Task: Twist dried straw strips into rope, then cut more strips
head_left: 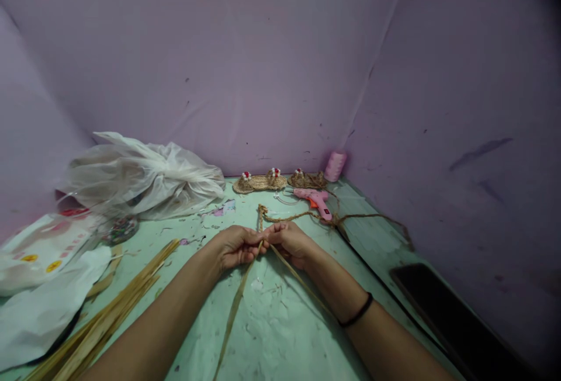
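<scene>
My left hand (240, 245) and my right hand (290, 242) meet at the middle of the green table, fingertips pinched on a short braid (261, 218) of tan fibre. The braid's far end points away from me. Two loose flat strands run from under my fingers toward me: the left strand (234, 311) hangs down past my left hand, and the right strand (298, 279) passes under my right wrist. A twisted brown cord (289, 217) leads from the braid's far end to the right.
Woven slippers (262, 183) with red and white beads, a pink glue gun (316, 200) and a pink thread spool (335, 166) stand near the wall. Left are a plastic bag (169, 179) and dried strips (109, 322). A dark object (451, 322) lies right.
</scene>
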A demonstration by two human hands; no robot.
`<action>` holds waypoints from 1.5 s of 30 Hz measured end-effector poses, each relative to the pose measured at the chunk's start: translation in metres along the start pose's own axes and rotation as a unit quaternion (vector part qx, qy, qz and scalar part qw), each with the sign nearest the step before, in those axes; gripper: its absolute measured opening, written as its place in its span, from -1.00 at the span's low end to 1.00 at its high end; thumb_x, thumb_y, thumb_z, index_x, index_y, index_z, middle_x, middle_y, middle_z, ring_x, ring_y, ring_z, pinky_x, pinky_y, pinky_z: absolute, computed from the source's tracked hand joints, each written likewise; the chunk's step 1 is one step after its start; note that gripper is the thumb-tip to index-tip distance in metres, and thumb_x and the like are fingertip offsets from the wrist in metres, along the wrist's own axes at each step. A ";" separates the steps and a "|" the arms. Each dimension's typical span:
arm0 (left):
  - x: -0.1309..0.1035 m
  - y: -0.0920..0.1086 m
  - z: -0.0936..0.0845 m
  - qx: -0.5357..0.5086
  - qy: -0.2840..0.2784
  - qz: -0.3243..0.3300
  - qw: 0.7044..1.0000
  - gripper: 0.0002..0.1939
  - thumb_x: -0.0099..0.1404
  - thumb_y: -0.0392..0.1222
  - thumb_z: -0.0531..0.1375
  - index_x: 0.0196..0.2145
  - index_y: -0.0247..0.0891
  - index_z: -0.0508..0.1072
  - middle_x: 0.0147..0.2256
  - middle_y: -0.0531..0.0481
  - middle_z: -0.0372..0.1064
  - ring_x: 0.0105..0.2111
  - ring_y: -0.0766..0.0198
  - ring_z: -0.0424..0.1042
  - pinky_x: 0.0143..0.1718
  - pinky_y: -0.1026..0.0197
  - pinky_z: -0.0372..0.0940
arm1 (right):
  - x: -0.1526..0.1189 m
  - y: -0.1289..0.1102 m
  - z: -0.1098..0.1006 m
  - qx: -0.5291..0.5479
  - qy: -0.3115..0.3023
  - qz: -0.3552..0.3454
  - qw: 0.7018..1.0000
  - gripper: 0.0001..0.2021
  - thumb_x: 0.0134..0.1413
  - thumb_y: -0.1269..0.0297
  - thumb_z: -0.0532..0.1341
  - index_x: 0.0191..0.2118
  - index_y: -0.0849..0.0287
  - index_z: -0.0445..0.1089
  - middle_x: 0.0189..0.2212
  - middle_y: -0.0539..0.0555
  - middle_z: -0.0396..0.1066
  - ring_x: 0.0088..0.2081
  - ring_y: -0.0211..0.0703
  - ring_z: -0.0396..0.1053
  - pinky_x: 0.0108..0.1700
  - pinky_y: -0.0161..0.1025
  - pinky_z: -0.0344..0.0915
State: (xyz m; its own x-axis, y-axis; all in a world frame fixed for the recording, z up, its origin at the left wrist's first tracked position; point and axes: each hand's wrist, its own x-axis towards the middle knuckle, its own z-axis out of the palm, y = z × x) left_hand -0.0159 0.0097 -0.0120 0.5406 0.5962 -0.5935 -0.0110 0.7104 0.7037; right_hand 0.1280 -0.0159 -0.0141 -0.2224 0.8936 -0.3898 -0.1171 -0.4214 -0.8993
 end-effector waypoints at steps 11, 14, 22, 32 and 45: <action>-0.005 0.000 0.013 0.090 0.082 0.031 0.992 -0.83 0.10 -0.44 0.05 -0.59 -0.47 0.37 -0.73 0.03 0.24 -0.78 0.51 0.19 -0.79 0.49 0.14 | 0.001 0.004 -0.007 0.009 -0.022 -0.010 1.000 -0.94 -0.33 0.39 0.19 -0.61 0.28 0.32 -0.73 -0.04 0.32 -0.76 -0.46 0.05 -0.72 -0.44 -0.22; -0.005 0.000 0.014 0.113 0.093 0.044 0.988 -0.87 0.05 -0.41 0.07 -0.59 -0.47 0.36 -0.73 0.05 0.22 -0.80 0.53 0.14 -0.81 0.50 0.03 | 0.000 0.002 -0.008 -0.019 -0.007 -0.024 1.000 -0.94 -0.38 0.43 0.20 -0.59 0.28 0.32 -0.72 -0.06 0.32 -0.76 -0.47 0.03 -0.71 -0.44 -0.19; -0.006 0.000 0.021 0.285 0.197 0.060 0.936 -0.87 -0.12 -0.35 0.08 -0.75 -0.33 0.22 -0.87 0.14 0.00 -0.85 0.49 -0.05 -0.81 0.39 -0.18 | 0.011 0.012 -0.005 -0.219 0.043 -0.136 0.965 -0.94 -0.38 0.43 0.19 -0.61 0.28 0.29 -0.70 -0.02 0.32 -0.64 -0.39 0.17 -0.58 -0.43 0.05; 0.002 -0.013 0.023 0.300 0.205 0.164 0.917 -0.85 -0.16 -0.33 0.06 -0.81 -0.32 0.21 -0.89 0.15 -0.04 -0.84 0.50 -0.10 -0.77 0.36 -0.22 | -0.020 -0.012 0.003 -0.492 0.189 -0.091 0.845 -0.85 -0.32 0.34 0.13 -0.62 0.27 0.43 -0.74 0.01 0.25 -0.61 -0.30 0.19 -0.61 -0.39 -0.09; -0.004 -0.002 0.008 0.223 0.116 0.101 0.963 -0.89 -0.22 -0.32 0.09 -0.78 -0.31 0.19 -0.86 0.15 -0.02 -0.85 0.53 -0.14 -0.79 0.37 -0.33 | -0.042 -0.011 0.035 -0.629 0.166 -0.153 0.744 -0.82 -0.21 0.35 0.10 -0.52 0.18 0.46 -0.55 0.15 0.45 -0.53 -0.14 0.32 -0.56 -0.30 -0.07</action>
State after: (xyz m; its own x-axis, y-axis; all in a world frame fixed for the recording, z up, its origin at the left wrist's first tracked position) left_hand -0.0116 0.0030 -0.0080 0.3626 0.8089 -0.4627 0.2936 0.3721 0.8806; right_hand 0.1045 -0.0546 0.0195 -0.0947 0.9950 0.0313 0.9316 0.0996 -0.3495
